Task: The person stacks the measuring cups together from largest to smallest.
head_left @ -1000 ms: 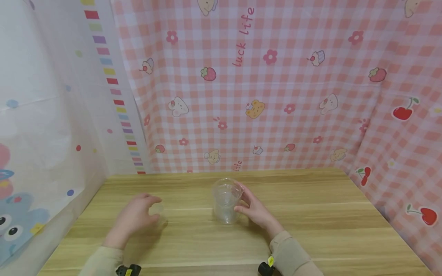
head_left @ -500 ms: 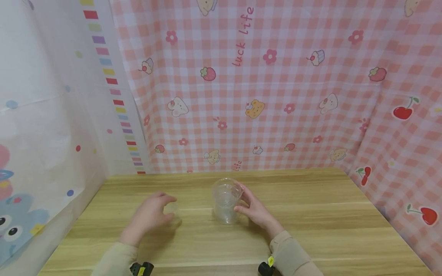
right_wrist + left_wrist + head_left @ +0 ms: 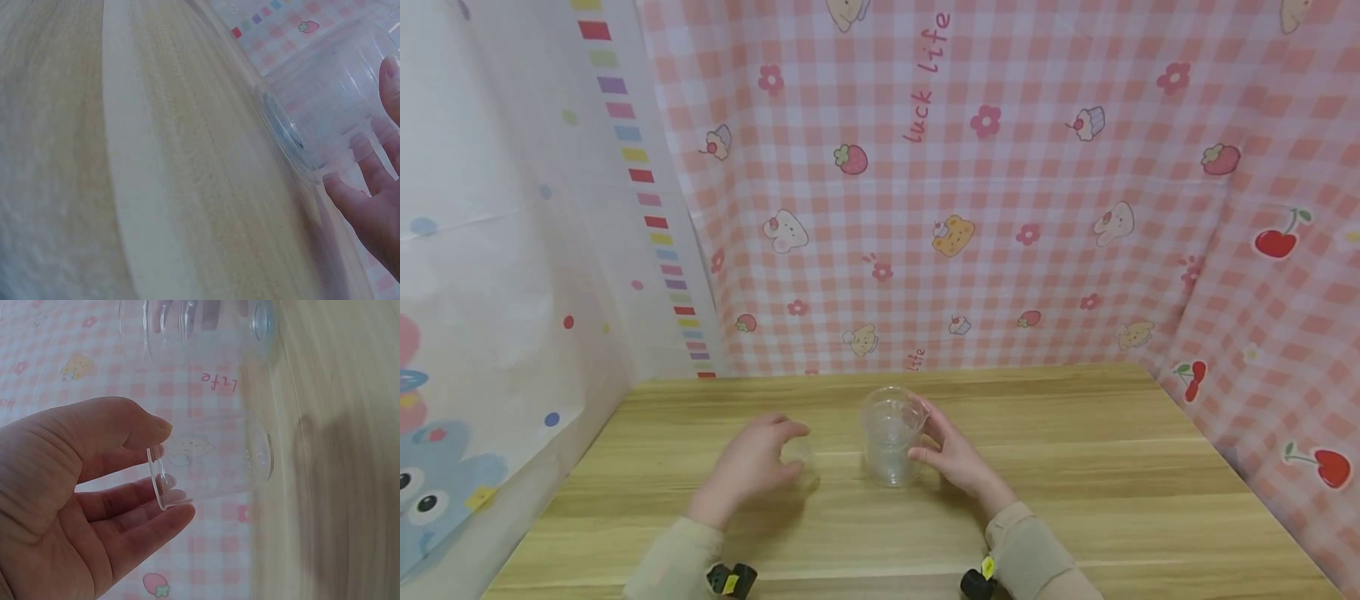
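Left of the middle of the table, my left hand (image 3: pixel 755 460) holds a small clear cup (image 3: pixel 215 461) by its rim, thumb on one side and fingers on the other. In the head view this cup is faint against the wood; in the left wrist view its base is close over the tabletop. A larger clear plastic cup (image 3: pixel 890 446) with ringed walls stands upright near the table's middle. My right hand (image 3: pixel 953 460) grips it from the right side, the thumb nearer me and the fingers round the far side. A short gap separates the two cups.
The wood-grain table (image 3: pixel 1075 483) runs back to a pink checked cloth (image 3: pixel 1037 183) hanging behind it. A white patterned sheet (image 3: pixel 512 275) hangs along the left side, and more checked cloth with cherries borders the right.
My left hand has moved steadily right with the small cup, closer to the larger cup. My right hand and the larger cup have stayed in place.
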A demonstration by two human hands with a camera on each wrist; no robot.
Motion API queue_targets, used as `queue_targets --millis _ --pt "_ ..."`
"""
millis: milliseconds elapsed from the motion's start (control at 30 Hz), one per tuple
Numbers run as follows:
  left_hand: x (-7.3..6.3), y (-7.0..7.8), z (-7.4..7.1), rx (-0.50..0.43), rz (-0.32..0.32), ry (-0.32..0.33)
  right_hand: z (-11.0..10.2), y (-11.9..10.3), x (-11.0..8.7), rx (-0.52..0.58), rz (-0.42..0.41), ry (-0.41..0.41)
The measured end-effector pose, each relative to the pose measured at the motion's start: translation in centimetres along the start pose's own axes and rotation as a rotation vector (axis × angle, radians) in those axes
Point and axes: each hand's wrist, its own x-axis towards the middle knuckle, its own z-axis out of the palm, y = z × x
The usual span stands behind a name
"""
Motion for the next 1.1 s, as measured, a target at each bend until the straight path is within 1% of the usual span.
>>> queue_targets --millis 167,267,367,500,667,833,1100 --pt "0.4 0.6 0.0 -0.004 0.014 0.005 0.0 0.0 0.0 -0.008 0.017 0.004" --pt "0.7 1.0 -0.1 -0.009 0.007 -0.003 0.0 0.0 0.0 -0.009 0.028 0.005" --pt "1.0 1.3 -0.3 -0.018 0.0 -0.01 0.0 0.0 0.0 -0.012 0.029 0.004" --pt "1.4 1.6 -0.7 -0.034 0.01 -0.003 0.0 0.0 0.1 -0.005 0.025 0.003" --pt "2.1 1.9 -1.5 -0.052 0.059 0.01 0.0 -0.1 0.1 -0.006 0.029 0.003" --pt "2.7 2.5 -2.4 -0.045 0.106 0.02 0.0 -0.1 0.0 -0.013 0.035 0.005" --pt "3.6 3.1 -3.6 -0.021 0.118 0.023 0.0 -0.2 0.0 -0.009 0.026 -0.007"
